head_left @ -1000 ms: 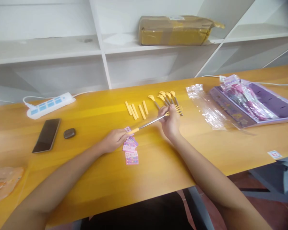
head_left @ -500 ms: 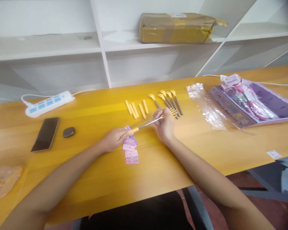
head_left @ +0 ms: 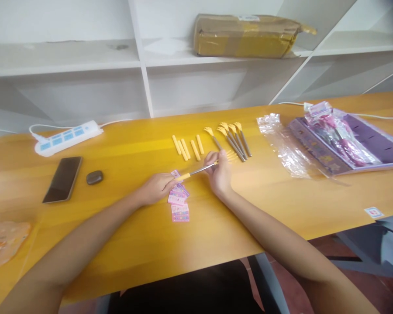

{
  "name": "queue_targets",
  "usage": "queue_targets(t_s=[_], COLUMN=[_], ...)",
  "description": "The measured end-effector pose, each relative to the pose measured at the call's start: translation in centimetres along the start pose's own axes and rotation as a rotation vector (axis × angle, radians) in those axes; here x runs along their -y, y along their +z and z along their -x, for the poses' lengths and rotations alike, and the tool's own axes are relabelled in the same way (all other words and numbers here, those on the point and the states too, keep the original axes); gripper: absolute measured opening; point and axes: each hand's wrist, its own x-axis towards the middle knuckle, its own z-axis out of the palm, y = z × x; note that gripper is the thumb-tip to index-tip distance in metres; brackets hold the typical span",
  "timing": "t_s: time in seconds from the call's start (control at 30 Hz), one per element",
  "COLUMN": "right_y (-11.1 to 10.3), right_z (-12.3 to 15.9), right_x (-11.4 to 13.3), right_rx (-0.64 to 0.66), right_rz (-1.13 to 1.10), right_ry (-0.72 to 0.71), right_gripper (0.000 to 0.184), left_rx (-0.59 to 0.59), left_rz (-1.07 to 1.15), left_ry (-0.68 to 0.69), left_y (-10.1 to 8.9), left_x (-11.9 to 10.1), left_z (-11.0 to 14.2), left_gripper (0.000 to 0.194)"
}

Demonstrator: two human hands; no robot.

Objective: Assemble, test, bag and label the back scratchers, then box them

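Observation:
Between my two hands is a telescopic back scratcher (head_left: pixel 200 168) with a yellow handle, a thin metal rod and a yellow claw head. My left hand (head_left: pixel 159 188) is closed around the handle. At the claw end my right hand (head_left: pixel 219 172) pinches the rod, its fingers partly covering the blurred head. Just beyond lie several back scratcher heads on grey rods (head_left: pixel 236 140), and to their left several loose yellow handle tubes (head_left: pixel 185 149). Small pink printed cards (head_left: pixel 180 212) lie in a loose row beside and partly under my left hand.
A purple display box (head_left: pixel 321 150) with pink wrapped items stands on the right, next to crumpled clear plastic (head_left: pixel 281 146). On the left are a power strip (head_left: pixel 68 138), a phone (head_left: pixel 63 179) and a dark small case (head_left: pixel 94 177). A taped carton (head_left: pixel 249 37) sits on the shelf.
My right hand has moved slightly left toward my left hand, and the visible rod between them looks shorter. My left hand keeps its grip on the handle.

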Motion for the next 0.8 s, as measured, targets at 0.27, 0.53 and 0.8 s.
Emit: queue_targets(t_s=[0.27, 0.53, 0.8], right_y=[0.0, -1.7, -1.8], right_z=[-0.1, -1.0, -1.1], right_x=[0.9, 1.1, 0.9], right_rx=[0.079, 0.139, 0.125], right_rz=[0.027, 0.148, 0.127], right_ry=[0.045, 0.07, 0.115], right_gripper=[0.065, 0.069, 0.075], left_rx=[0.001, -0.015, -0.022], left_rz=[0.038, 0.105, 0.144], left_ry=[-0.003, -0.052, -0.057], left_y=[-0.1, -0.6, -0.6], left_x=[-0.1, -0.8, -1.0], left_z=[0.0, 0.1, 0.1], left_gripper=[0.06, 0.052, 0.047])
